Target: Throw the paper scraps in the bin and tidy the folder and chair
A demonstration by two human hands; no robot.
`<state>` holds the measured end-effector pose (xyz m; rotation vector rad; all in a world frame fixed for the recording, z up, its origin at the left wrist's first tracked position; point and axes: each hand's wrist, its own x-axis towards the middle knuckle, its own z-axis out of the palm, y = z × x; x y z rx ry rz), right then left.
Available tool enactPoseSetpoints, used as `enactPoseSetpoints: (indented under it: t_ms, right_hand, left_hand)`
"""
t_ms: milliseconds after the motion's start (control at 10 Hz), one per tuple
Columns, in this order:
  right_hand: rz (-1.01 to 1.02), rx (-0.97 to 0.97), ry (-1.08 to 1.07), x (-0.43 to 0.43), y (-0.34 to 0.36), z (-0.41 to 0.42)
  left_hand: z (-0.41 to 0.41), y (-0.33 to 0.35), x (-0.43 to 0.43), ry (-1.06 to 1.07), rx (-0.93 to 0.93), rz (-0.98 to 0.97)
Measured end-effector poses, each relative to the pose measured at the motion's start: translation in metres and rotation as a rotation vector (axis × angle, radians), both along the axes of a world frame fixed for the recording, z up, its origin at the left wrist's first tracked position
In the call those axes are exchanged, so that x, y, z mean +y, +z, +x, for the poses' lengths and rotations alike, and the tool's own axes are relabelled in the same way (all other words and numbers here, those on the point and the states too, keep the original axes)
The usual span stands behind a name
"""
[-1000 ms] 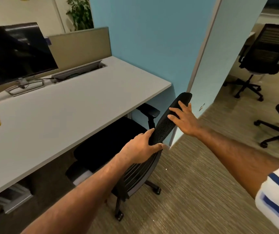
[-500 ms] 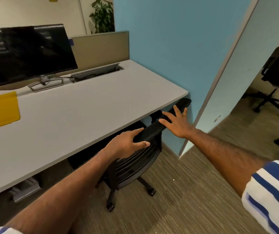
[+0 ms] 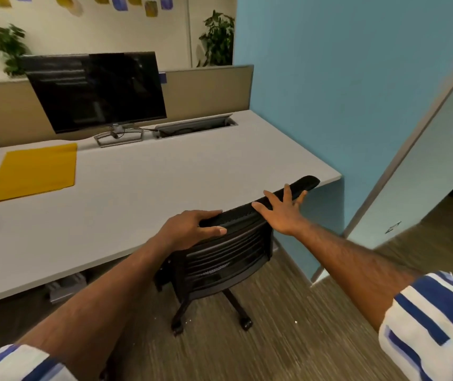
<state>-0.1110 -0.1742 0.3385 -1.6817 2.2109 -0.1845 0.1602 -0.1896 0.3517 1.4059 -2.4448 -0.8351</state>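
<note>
While both hands rest on the top edge of the black mesh chair (image 3: 228,251), the chair stands pushed in against the near edge of the grey desk (image 3: 143,188), its seat hidden under the desktop and only the backrest and wheeled base showing over the carpet. On the left part of the backrest's top rail, the left hand (image 3: 189,229) is curled over the rail, fingers wrapped across the far side and thumb lying along the near side, gripping it. Further right on the same rail, the right hand (image 3: 283,213) lies flat and spread wide, palm pressing on the rail with the fingers fanned out and closed around nothing. Flat on the far left part of the desk lies the yellow folder (image 3: 33,171), well apart from the chair. A dark monitor (image 3: 96,92) stands on its stand at the far side of the desk, just right of the folder, in front of a tan partition. A blue wall panel rises at the desk's right end. Blue-and-white striped sleeves show at the near corners of the view.
</note>
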Motion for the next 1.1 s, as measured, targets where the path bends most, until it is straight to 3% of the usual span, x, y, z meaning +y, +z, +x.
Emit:
enactPoseSetpoints:
  t_ms: [400,700,900,1100]
  right_hand:
    - [0.034,-0.067,0.018,-0.013,0.001,0.013]
    - [0.032,0.059,0.004,-0.005,0.018,0.018]
    - [-0.246,0.325,0.233,0.000,0.035,0.031]
    - [-0.323,0.339,0.675,-0.006,0.073,0.055]
  left_hand:
    - [0.008,-0.006,-0.010,-0.011,-0.230,-0.209]
    - [0.011,-0.005,0.008,0.097,-0.216,-0.294]
    - [0.052,0.013,0.013,0.190,-0.260,-0.233]
    - [0.089,0.054,0.016,0.263,-0.383,-0.376]
